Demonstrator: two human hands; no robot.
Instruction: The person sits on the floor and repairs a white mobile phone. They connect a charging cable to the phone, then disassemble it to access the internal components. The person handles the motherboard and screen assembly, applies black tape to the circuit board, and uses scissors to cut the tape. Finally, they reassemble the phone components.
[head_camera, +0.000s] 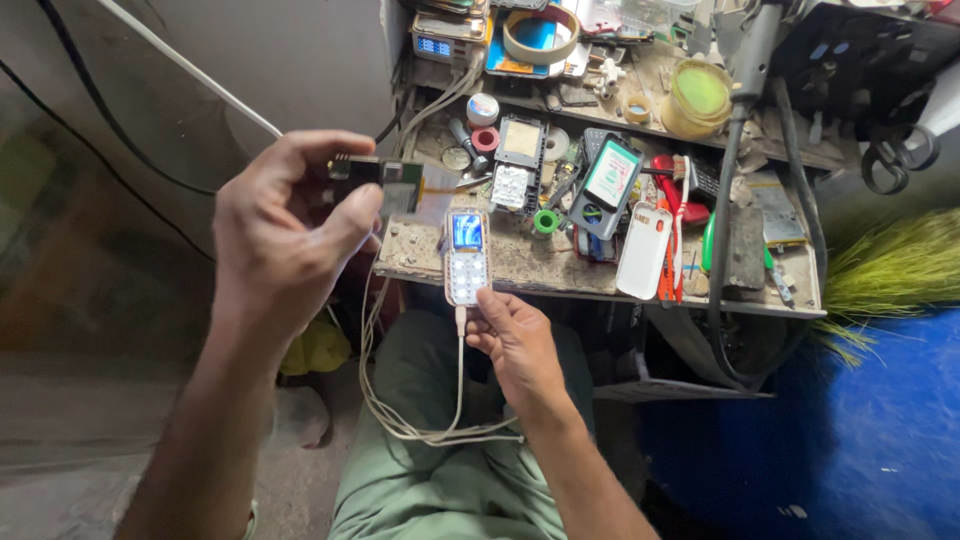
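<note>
Phone-repair workshop: cluttered bench (560, 270), dismantled handsets (520, 165).

phone (467, 258): white, blue screen | cable (440, 420): white | trousers (440, 480): green | floor (860, 420): blue

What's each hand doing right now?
Left hand: closed on a dark circuit board.
Right hand: closed on the white keypad phone, cable plugged in.

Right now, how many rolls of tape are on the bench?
3: a large roll at top, a small roll beside the yellow tub, a green one mid-bench. Clutter may hide others.
</note>
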